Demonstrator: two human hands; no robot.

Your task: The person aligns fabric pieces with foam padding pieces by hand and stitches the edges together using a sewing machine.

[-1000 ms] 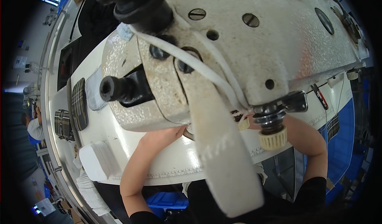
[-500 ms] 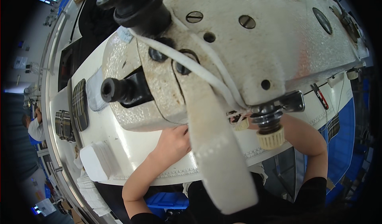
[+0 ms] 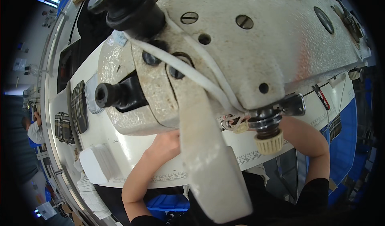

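Note:
A cream-coloured sewing machine head (image 3: 248,57) fills the upper middle of the view, with a long pale lever (image 3: 212,162) hanging down in front. My left hand (image 3: 165,146) rests on the white table below the machine's left end, and its fingers are hidden behind the machine and lever. From the right my right forearm (image 3: 302,137) reaches in behind the tension knob (image 3: 268,142), which hides that hand. What either hand touches is out of sight. A white cord (image 3: 180,67) runs across the machine head.
On the left stand a stack of white pieces (image 3: 94,165) and a plaid fabric piece (image 3: 79,107) beside a pale, rounded piece (image 3: 93,95). Red-handled thread snippers (image 3: 322,97) lie at the right. A ruler scale runs along the table's front edge. Another person (image 3: 35,131) sits far left.
The machine head and lever appear shifted slightly left in view. My left hand has moved a little to the left. My right forearm has barely moved.

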